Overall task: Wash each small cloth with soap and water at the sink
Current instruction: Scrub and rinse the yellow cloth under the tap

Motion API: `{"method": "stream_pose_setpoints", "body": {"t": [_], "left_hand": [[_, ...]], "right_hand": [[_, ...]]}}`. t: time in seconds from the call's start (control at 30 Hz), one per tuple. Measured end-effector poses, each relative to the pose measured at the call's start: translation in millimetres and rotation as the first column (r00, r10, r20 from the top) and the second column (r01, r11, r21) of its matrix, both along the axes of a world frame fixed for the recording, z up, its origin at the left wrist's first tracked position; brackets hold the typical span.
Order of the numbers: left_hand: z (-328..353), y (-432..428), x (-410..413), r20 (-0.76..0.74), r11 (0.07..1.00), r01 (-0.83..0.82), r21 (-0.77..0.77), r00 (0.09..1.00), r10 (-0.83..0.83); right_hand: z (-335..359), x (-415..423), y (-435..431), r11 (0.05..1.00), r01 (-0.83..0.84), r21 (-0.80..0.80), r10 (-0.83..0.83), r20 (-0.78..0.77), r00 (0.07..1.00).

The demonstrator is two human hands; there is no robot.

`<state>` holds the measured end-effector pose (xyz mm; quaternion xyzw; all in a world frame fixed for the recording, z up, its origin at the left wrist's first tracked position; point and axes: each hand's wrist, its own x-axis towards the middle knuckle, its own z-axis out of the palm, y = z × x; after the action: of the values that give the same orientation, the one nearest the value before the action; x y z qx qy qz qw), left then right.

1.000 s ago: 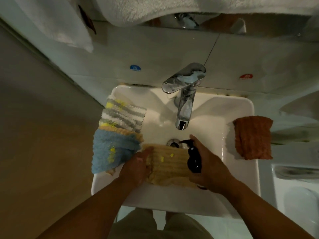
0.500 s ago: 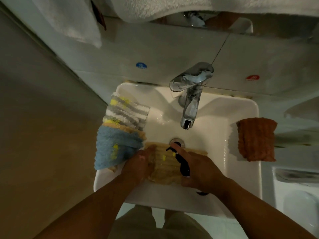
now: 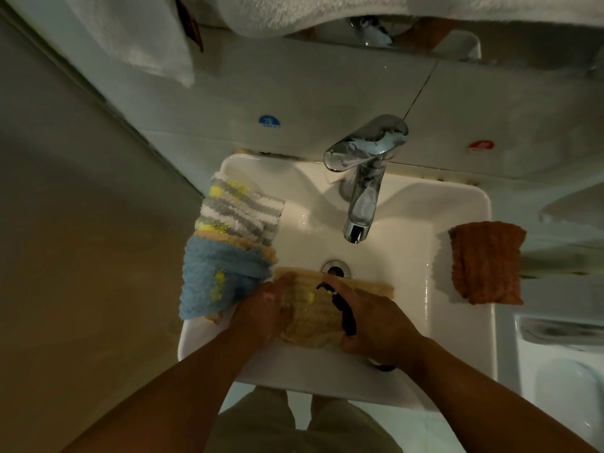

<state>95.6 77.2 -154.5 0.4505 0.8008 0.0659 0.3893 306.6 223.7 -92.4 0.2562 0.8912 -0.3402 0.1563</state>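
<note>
A tan ribbed cloth (image 3: 313, 317) lies in the white sink (image 3: 457, 338) just below the drain, with yellow soap spots on it. My left hand (image 3: 264, 308) holds its left edge. My right hand (image 3: 376, 322) grips a black soap pump bottle (image 3: 343, 312), with the index finger on the pump head and the nozzle pointing left over the cloth. On the sink's left rim lie a blue cloth (image 3: 215, 276) and a grey, white and yellow striped cloth (image 3: 242, 214). An orange cloth (image 3: 487, 263) lies on the right rim.
A chrome tap (image 3: 362, 191) stands at the back of the sink, its spout above the drain (image 3: 336, 268), with no water running. White towels (image 3: 147, 37) hang above. A brown wall runs along the left and a white fixture (image 3: 562, 371) sits at the right.
My right hand has brought the soap bottle left, over the middle of the tan cloth. More yellow soap shows on the cloth. My left hand has stayed on the cloth's left edge.
</note>
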Motion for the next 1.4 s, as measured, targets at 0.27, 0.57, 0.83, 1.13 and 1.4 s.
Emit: {"method": "stream_pose_setpoints", "body": {"t": [0.27,0.57,0.83,1.13,1.4], "left_hand": [[-3.9,0.6,0.2,-0.021,1.000,0.005,0.000,1.000,-0.005],[-4.1,0.8,0.6,-0.003,1.000,-0.005,0.022,1.000,0.005],[-6.2,-2.5,0.4,-0.016,0.997,0.002,0.073,1.000,-0.001],[-11.2,-4.0,-0.1,-0.019,0.999,-0.015,0.035,1.000,0.015],[-3.3,-3.1,0.0,0.021,0.998,-0.036,0.041,0.999,0.036]], "right_hand": [[-9.6,0.7,-1.1,0.998,0.057,0.038,-0.056,-0.025,0.998],[-4.9,2.0,1.4,0.996,0.053,0.066,-0.050,-0.041,0.998],[7.5,6.4,14.4,0.969,0.241,-0.050,-0.246,-0.147,0.958],[-7.1,-0.9,89.6,0.650,0.754,-0.099,-0.697,-0.473,0.539],[-20.9,7.4,67.6,0.548,0.836,0.019,-0.706,-0.525,0.475]]}}
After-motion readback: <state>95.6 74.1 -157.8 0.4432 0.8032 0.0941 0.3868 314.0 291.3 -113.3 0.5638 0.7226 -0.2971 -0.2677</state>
